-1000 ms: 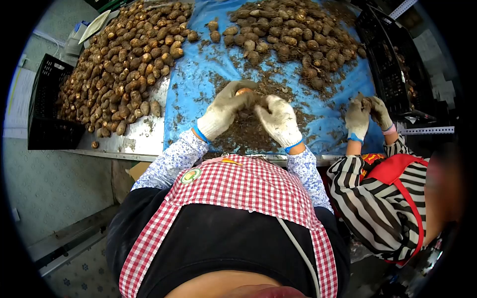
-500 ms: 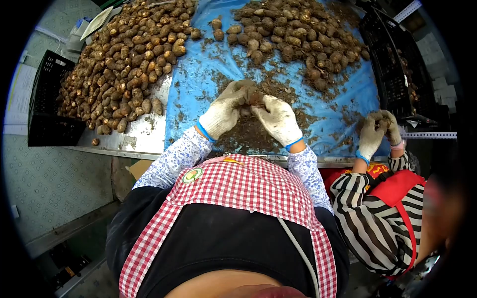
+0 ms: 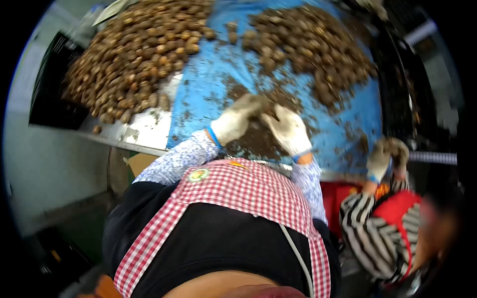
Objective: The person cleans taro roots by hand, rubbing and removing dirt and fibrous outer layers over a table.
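Note:
Both my hands wear whitish work gloves with blue cuffs and meet over the blue sheet. My left hand (image 3: 237, 120) is closed around a dark brown taro (image 3: 268, 106), its fingertips stained with soil. From the other side, my right hand (image 3: 289, 131) pinches at the same taro with thumb and fingers. The view is blurred, and most of the taro is hidden by the gloves. Loose soil and root scraps (image 3: 256, 141) lie beneath my hands. Beyond them is a pile of soil-covered taros (image 3: 308, 42); a pile of cleaner taros (image 3: 141, 57) is at the left.
A blue plastic sheet (image 3: 198, 99) covers much of the metal table (image 3: 158, 126). Black crates stand at the left (image 3: 57, 94) and right (image 3: 397, 84). At my right, a co-worker in striped sleeves (image 3: 365, 223) has gloved hands (image 3: 386, 158) over the table edge.
The view has shifted and blurred. My right hand has opened slightly away from the left, and both hands still meet at the taro.

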Motion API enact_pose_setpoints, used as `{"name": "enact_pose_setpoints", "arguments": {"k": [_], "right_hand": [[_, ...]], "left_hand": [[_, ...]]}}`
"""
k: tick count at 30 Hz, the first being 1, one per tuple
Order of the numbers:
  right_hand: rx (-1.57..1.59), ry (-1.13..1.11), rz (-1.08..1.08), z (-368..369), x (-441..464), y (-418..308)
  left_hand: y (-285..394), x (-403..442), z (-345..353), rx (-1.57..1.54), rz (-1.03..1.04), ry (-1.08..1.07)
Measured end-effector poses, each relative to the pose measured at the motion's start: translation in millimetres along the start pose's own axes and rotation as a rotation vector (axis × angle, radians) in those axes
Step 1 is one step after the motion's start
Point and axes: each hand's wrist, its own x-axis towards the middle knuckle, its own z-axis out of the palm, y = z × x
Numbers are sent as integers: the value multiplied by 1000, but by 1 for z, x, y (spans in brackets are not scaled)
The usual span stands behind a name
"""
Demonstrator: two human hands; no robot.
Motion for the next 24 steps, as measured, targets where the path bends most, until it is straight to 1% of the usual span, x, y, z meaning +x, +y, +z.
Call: {"name": "enact_pose_setpoints", "arguments": {"k": [1, 2, 3, 4, 5, 6, 7, 8, 9, 10, 11, 12, 14, 15, 17, 18, 19, 21, 22, 24], "right_hand": [[64, -73, 30, -3, 1, -2], [227, -59, 35, -14, 6, -13], [450, -137, 161, -18, 8, -20], [501, -243, 301, -21, 7, -18], [227, -61, 62, -1, -7, 7], [241, -155, 381, 8, 1, 13], [24, -42, 310, 25, 1, 26], [97, -25, 407, 27, 7, 23], [105, -31, 344, 25, 2, 22], [-407, -98, -90, 37, -8, 57], [-232, -191, 152, 32, 2, 36], [-147, -246, 141, 40, 9, 45], [15, -268, -14, 62, 13, 63], [102, -238, -157, 75, 17, 62], [350, -463, -98, 38, 42, -22], [280, -487, -128, 36, 43, -28], [205, -508, -152, 37, 44, -30], [317, -493, -128, 38, 38, -31], [372, -489, -108, 38, 38, -31], [468, -410, -28, 39, 37, -25]], "left_hand": [[-1, -1, -4, 116, 72, 19], [-2, -3, -8, 230, 142, 46], [-9, -7, -9, 158, 99, 16], [-15, -10, -11, 214, 148, -1], [-15, -14, -12, 281, 123, 17], [-6, -17, -17, 238, 104, 81], [-21, -20, -9, 206, 67, 154], [-13, -24, -10, 189, 78, 237], [-13, -28, -10, 124, -11, 227], [-16, -23, -11, -185, -253, 218], [-14, -26, -8, -348, -352, 256], [-12, -29, -6, -511, -447, 312], [0, -25, -6, -841, -699, 452], [30, -33, -14, -783, -693, 521], [8, -36, -7, -702, -537, 528], [32, -42, -18, -548, -611, 533], [41, -44, -22, -509, -639, 544], [52, -44, -22, -446, -699, 553], [56, -43, -24, -492, -704, 556], [28, -39, -10, -611, -656, 638]]}}
